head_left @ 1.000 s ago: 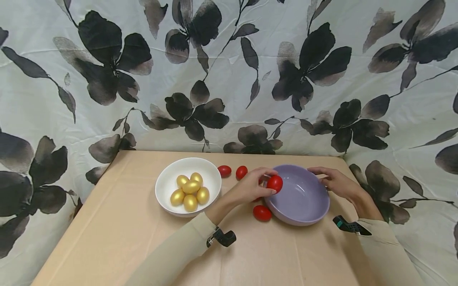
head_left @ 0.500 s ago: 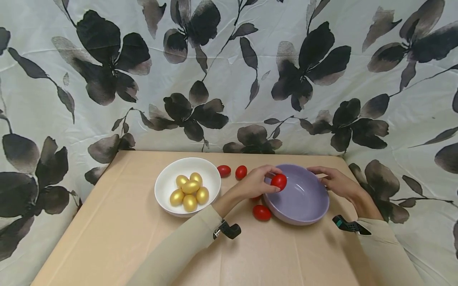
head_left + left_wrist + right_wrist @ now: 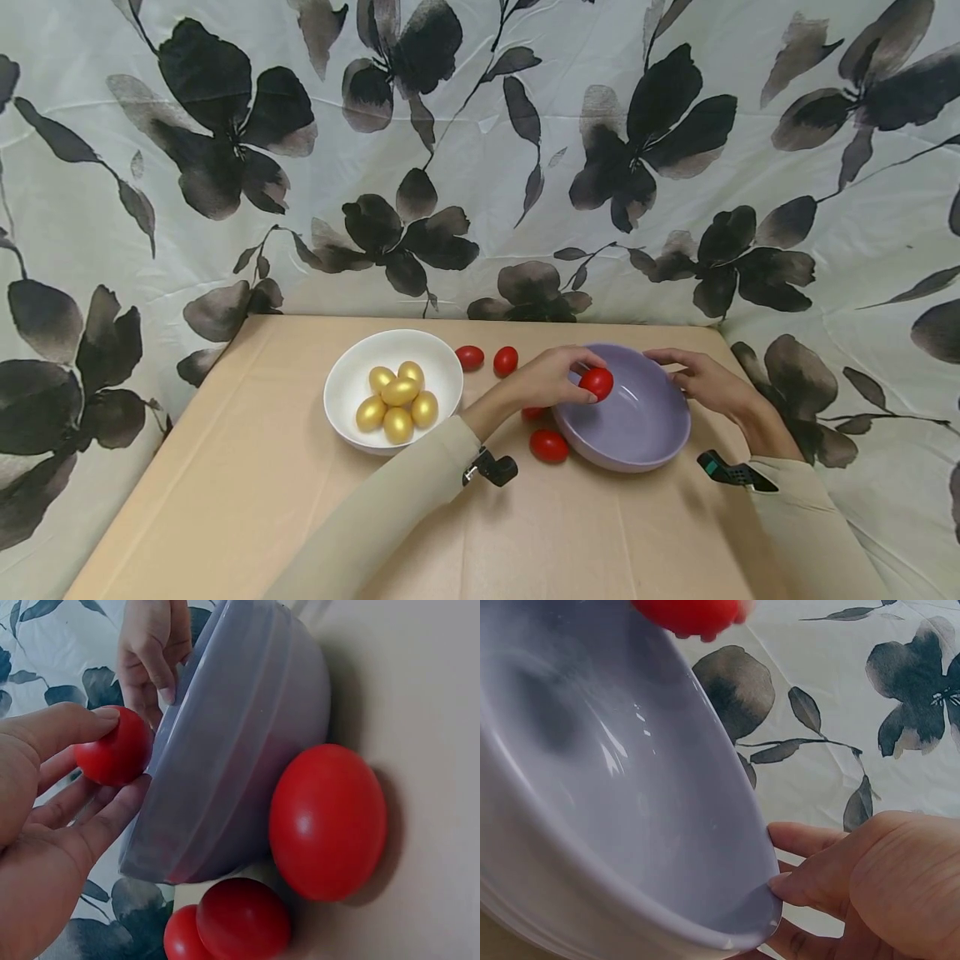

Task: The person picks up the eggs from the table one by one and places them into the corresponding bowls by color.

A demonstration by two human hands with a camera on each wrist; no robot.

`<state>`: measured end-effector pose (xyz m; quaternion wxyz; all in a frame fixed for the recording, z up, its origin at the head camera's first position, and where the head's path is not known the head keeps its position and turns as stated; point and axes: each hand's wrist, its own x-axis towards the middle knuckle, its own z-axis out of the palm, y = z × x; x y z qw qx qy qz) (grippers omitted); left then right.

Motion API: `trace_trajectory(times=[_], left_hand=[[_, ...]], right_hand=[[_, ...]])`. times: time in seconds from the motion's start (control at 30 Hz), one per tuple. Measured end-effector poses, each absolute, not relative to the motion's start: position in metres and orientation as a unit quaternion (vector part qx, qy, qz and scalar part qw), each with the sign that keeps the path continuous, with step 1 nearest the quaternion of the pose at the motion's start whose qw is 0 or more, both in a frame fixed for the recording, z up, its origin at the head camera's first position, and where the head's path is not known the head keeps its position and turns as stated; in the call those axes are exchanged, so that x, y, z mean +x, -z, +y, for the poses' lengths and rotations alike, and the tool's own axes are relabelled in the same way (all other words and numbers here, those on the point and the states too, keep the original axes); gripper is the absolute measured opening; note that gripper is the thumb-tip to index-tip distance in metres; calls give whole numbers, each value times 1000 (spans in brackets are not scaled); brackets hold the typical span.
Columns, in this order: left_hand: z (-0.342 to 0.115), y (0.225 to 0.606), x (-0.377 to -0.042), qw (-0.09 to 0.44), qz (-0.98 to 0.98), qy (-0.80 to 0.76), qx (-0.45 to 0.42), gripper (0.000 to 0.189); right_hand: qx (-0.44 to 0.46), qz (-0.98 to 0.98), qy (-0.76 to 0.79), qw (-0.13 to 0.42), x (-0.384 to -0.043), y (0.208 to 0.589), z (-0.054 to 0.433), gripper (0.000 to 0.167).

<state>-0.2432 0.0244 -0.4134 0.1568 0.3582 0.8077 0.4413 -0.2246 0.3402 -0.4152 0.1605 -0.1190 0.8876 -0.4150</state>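
My left hand (image 3: 558, 377) pinches a shiny red egg (image 3: 597, 384) between thumb and fingers. It holds the egg above the left part of a purple bowl (image 3: 637, 417). In the left wrist view the thumb lies on the near side of this egg (image 3: 116, 750), with fingers behind it. My right hand (image 3: 708, 383) holds the bowl's right rim, its thumb at the edge in the right wrist view (image 3: 900, 877). The bowl's visible inside is bare. Another red egg (image 3: 549, 447) lies against the bowl's left side; one more (image 3: 533, 413) is partly hidden by my left hand.
Left of the purple bowl stands a white bowl (image 3: 341, 408) with several gold eggs (image 3: 398, 425). Behind my left forearm lie two red eggs, one (image 3: 470, 358) beside the white bowl and one (image 3: 506, 362) farther right. A floral cloth (image 3: 525, 167) hangs behind the table (image 3: 225, 500).
My left hand has moved to the right with the red egg, from the purple bowl's left rim to above its inside. My right hand has stayed on the rim.
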Motion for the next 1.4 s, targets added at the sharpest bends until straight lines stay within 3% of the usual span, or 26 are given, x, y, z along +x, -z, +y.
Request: trace_trajectory(times=[0.73,1.4], left_hand=[[56,417,-258,210,816,-302,446,45],[67,422,-245,167,867,-120,454,43]], right_hand=[[-126,886,417,157,-223,415,339,53],[-136,887,415,152,-223,415,340,53]])
